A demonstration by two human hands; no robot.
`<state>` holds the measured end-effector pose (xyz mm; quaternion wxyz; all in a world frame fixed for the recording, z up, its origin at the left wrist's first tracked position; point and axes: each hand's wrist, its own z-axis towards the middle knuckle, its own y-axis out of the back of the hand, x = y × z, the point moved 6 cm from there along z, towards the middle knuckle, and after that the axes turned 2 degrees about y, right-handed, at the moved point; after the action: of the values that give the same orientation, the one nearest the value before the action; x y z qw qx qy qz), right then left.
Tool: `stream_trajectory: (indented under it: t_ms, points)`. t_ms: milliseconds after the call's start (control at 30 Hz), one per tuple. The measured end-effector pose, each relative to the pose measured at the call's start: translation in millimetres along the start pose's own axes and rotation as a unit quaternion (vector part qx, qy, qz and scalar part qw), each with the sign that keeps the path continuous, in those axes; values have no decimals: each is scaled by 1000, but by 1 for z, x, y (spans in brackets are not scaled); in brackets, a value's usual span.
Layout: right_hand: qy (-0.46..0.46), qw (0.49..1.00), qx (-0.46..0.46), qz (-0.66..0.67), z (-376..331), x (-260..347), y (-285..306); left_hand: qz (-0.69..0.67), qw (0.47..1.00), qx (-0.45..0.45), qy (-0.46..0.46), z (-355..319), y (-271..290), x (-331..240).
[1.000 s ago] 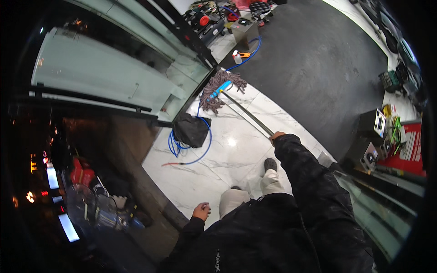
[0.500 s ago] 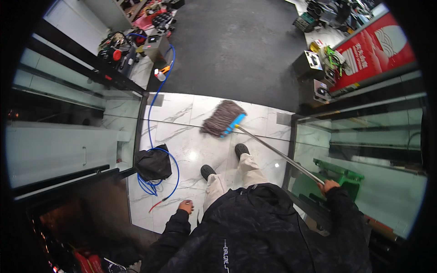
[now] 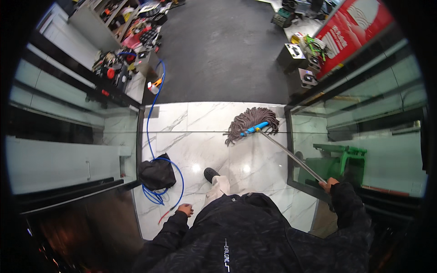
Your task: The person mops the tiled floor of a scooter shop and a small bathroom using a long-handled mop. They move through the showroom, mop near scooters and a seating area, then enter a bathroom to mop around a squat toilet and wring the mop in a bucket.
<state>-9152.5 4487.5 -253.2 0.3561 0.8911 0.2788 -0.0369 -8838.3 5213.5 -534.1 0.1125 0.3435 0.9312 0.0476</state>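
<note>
The floor (image 3: 191, 136) near the person is white marble with grey veins, laid in large glossy tiles, and it gives way at the far side to a dark grey carpet-like surface (image 3: 223, 50). Glass panels (image 3: 68, 150) stand along the left and right of the marble strip. One mop (image 3: 273, 141) lies across the tiles: its long axis runs on a slant from near right to far left, the metal handle rising toward the person and the head pointing far and left. The one head of grey-brown strings (image 3: 250, 120), fixed by a blue clamp, rests on the marble just short of the dark surface. The right hand (image 3: 328, 184) is closed around the upper end of the handle, at the right beside the glass. The left hand (image 3: 185, 209) hangs loosely at the person's side, fingers lightly curled, holding nothing. One black bag (image 3: 156, 172) sits on the tiles at the left, touching one blue hose (image 3: 154, 113) that coils beside it and runs away to the far left toward a clutter of tools (image 3: 118, 68). One green stool (image 3: 343, 157) shows behind the right glass, and one red banner (image 3: 353, 29) stands far right. One dark shoe (image 3: 210, 174) shows on the marble.
</note>
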Motion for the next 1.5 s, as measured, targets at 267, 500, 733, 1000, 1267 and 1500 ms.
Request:
stream_trajectory:
  t_ms: [267, 500, 733, 1000, 1267, 1500]
  points:
    - [107, 992, -22, 69, -85, -11, -95, 409, 695, 243, -539, -116, -286, -220]
    - [75, 981, -116, 134, -193, 1, -146, 533, 428, 269, -679, -228, -532, -188]
    - [58, 972, -158, 164, -206, 21, -138, 641, 415, 245, -597, -185, -574, -191]
    - [129, 982, -94, 103, -202, 103, -25, 596, 489, 206, -603, -184, -487, -275]
    - [194, 969, -53, 144, -169, 197, -27, 653, 496, 169, -546, -131, -374, -321]
    - [122, 979, -107, 120, -133, 205, -25, 606, 459, 155, -631, -90, -392, -352]
